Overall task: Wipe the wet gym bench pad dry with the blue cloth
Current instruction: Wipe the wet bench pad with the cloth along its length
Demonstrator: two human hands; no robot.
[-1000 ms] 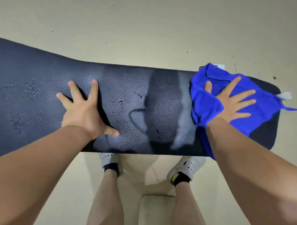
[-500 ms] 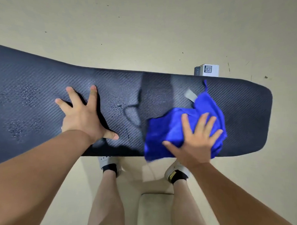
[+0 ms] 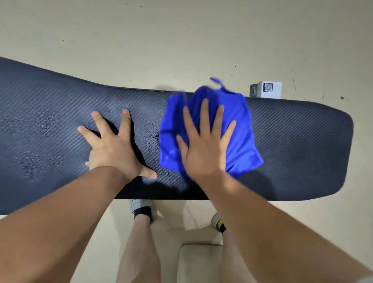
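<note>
The long black textured bench pad [image 3: 297, 141] runs across the view from left to right. Patches of water droplets sit on its left part and just left of the blue cloth [image 3: 242, 126]. The cloth lies bunched on the pad's middle, blurred by motion. My right hand [image 3: 204, 145] presses flat on the cloth with fingers spread. Flat on the bare pad to the cloth's left rests my left hand [image 3: 116, 148], fingers apart and holding nothing.
A small white box with a QR code [image 3: 267, 89] stands on the beige floor behind the pad's far edge. My legs and white shoes [image 3: 141, 208] are below the pad's near edge, with a pale cushioned block [image 3: 198, 265] between them.
My right hand has swept the cloth from the pad's right end to the near edge, then up to the pad's middle. My left hand stayed planted.
</note>
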